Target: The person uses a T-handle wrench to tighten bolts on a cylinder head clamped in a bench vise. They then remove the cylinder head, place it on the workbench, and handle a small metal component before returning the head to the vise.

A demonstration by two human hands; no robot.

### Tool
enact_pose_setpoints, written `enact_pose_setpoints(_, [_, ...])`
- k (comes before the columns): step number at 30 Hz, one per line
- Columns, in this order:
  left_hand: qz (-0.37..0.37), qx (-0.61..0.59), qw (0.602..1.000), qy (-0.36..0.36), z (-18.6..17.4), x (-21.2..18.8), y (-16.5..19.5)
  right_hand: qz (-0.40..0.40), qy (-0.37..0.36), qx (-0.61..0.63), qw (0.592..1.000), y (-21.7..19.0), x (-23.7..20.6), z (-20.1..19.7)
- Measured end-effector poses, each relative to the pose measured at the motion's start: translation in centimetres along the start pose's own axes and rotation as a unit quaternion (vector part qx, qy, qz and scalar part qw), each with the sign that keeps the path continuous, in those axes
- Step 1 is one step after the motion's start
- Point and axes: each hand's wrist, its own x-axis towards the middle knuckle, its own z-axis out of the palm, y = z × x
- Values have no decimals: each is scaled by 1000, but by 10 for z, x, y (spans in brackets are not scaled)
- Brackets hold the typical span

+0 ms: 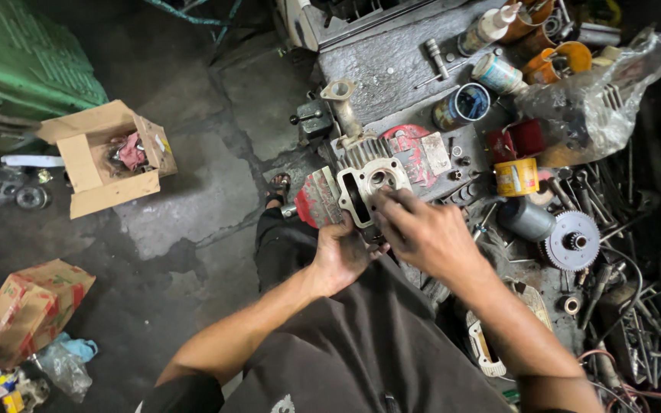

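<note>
A finned metal engine cylinder block [367, 180] with a round bore sits in a red bench vise [415, 153] at the edge of a cluttered workbench [392, 69]. My left hand [343, 256] grips the block from below, fingers curled around its lower edge. From the right, my right hand [422, 229] reaches in, and its fingertips press on the block's pale front face. Whether the right fingers pinch some small part is hidden.
On the bench lie a steel gear [573, 242], a grey cylinder [525, 218], a yellow tin [516, 177], cans, a plastic bag [598, 107] and loose tools. An open cardboard box [105, 157] and a second box [28, 310] sit on the concrete floor at the left.
</note>
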Motion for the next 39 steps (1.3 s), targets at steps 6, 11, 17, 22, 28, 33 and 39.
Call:
enact_pose_setpoints(6, [5,24,996,90,-22,6,-7,-1,-52,6,999,6,10,1])
enact_pose_setpoints(11, [63,0,997,37,-17,8,-15,2,-50,38,998,10,17,-24])
enact_pose_setpoints(17, [27,-11,1000,-3,9,0,-5,-36,-18,16,999,-6,18,-35])
enact_pose_setpoints(22, [-31,76,996,37,11,-6,10,10,-39,-3,999,-12,17,-4])
enact_pose_setpoints(28, [-15,83,996,21,-1,-4,8,81,-154,-26,984,-3,24,-6])
enact_pose_setpoints(33, [30,86,996,-8,7,-3,2,-5,-134,17,991,-2,25,-32])
enact_pose_setpoints(39, [12,24,999,39,25,-7,4,24,-77,11,997,-14,16,-27])
